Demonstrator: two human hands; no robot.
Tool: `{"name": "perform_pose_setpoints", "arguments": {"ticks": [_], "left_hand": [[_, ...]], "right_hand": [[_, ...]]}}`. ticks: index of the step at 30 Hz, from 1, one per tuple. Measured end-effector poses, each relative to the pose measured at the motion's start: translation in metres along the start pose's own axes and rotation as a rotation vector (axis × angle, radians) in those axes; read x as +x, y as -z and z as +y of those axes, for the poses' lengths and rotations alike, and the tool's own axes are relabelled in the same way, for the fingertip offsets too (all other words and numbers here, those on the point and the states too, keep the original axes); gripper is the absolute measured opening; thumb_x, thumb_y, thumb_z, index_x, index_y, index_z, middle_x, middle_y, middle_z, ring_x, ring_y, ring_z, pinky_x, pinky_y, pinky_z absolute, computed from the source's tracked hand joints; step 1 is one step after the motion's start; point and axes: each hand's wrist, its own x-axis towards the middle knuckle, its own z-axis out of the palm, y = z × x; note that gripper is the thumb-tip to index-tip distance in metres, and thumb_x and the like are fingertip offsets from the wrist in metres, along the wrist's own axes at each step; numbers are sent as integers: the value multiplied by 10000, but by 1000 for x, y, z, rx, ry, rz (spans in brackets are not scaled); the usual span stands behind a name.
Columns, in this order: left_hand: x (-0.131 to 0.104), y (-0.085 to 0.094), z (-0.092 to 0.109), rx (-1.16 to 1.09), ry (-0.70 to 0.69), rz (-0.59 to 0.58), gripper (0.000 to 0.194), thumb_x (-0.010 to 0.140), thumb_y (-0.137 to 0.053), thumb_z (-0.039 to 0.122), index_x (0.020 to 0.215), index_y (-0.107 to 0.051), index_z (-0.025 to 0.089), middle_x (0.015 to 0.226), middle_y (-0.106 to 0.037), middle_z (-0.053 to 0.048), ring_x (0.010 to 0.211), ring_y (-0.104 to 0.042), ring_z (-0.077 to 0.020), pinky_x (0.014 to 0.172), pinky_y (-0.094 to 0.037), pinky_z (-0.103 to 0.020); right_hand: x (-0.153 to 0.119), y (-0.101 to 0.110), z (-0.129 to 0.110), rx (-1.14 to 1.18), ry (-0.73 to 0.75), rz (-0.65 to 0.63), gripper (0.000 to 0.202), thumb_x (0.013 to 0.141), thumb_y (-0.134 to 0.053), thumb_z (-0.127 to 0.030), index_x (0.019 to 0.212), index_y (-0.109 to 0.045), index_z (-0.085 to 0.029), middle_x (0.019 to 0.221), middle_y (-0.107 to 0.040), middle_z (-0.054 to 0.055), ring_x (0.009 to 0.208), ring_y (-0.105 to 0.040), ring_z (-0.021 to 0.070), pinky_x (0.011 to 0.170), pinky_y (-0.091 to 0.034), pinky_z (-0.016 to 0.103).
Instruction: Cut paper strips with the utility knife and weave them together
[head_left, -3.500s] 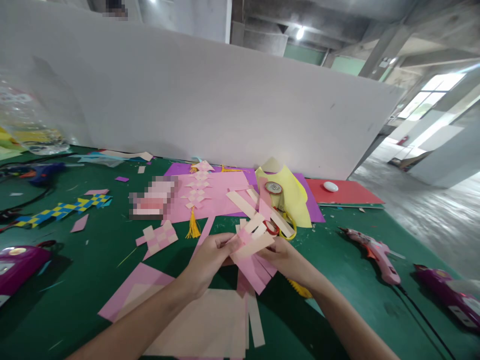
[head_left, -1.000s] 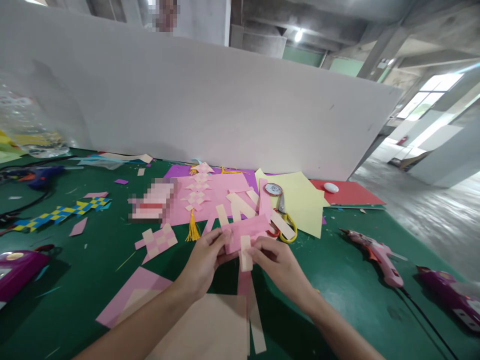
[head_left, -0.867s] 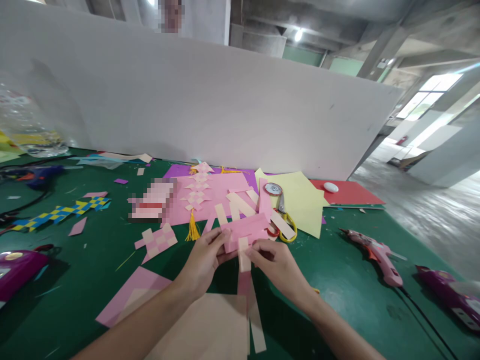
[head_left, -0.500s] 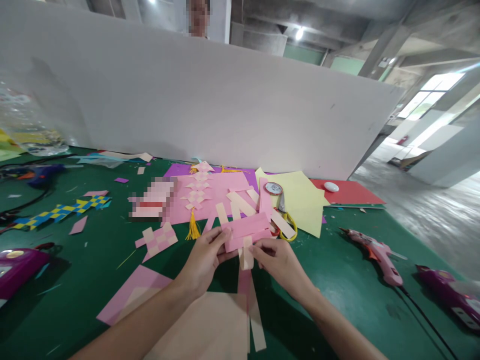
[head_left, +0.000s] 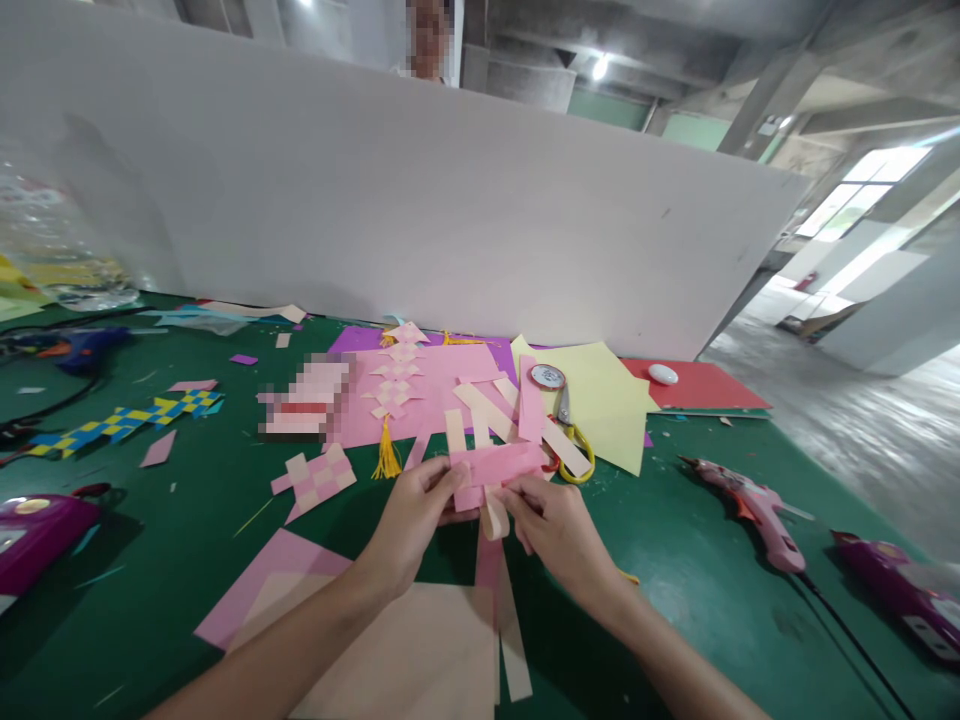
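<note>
Between my two hands, above the green table, is a weave of pink and cream paper strips (head_left: 499, 463). My left hand (head_left: 416, 505) pinches its left edge, thumb on top. My right hand (head_left: 547, 510) is closed on its lower right side, where a cream strip (head_left: 495, 515) curls downward; some fingertips are hidden. Two cream strip ends stick up from the weave's far edge. Left of my left hand lies a small woven pink and cream piece (head_left: 315, 482). Beyond it, a woven pink chain (head_left: 397, 370) with a yellow tassel (head_left: 387, 455) rests on pink paper.
Yellow-handled scissors (head_left: 576, 455) and a tape roll (head_left: 547, 377) lie behind my right hand. A pink glue gun (head_left: 750, 505) with its cord is at right. Cream sheets (head_left: 420, 650) lie nearest me. A white partition (head_left: 450, 220) stands behind; a person is beyond it.
The pink strip across the weave has shifted and folded slightly, and the strip ends at the far edge have swung right. Both hands keep their grip. The person beyond the partition moved right.
</note>
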Motion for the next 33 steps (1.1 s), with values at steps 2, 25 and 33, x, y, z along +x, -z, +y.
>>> {"name": "perform_pose_setpoints", "arguments": {"ticks": [2,25,33], "left_hand": [[0,0,-1,25,1,0,285,753,-631,433,819,-630,156,773,-612,-15,775,-608,-194,749,-533,-345],[-4,-2,1,225,-82,-115,215,815,-554,364,749,-618,170,689,-550,12,678,-533,-149,600,-400,-220],[-6,-3,6,147,-89,-198,194,789,-600,352,779,-621,159,748,-596,-14,726,-542,-161,636,-398,-227]], "right_hand": [[0,0,0,-11,-6,3,360,874,-459,-356,550,-397,-210,410,-413,-54,410,-371,102,443,-273,230],[0,0,0,-222,31,187,239,780,-566,-359,607,-495,-211,505,-458,-40,474,-384,113,480,-279,229],[2,7,-3,-230,217,198,230,780,-617,-333,626,-497,-211,717,-516,17,758,-501,191,685,-393,297]]}}
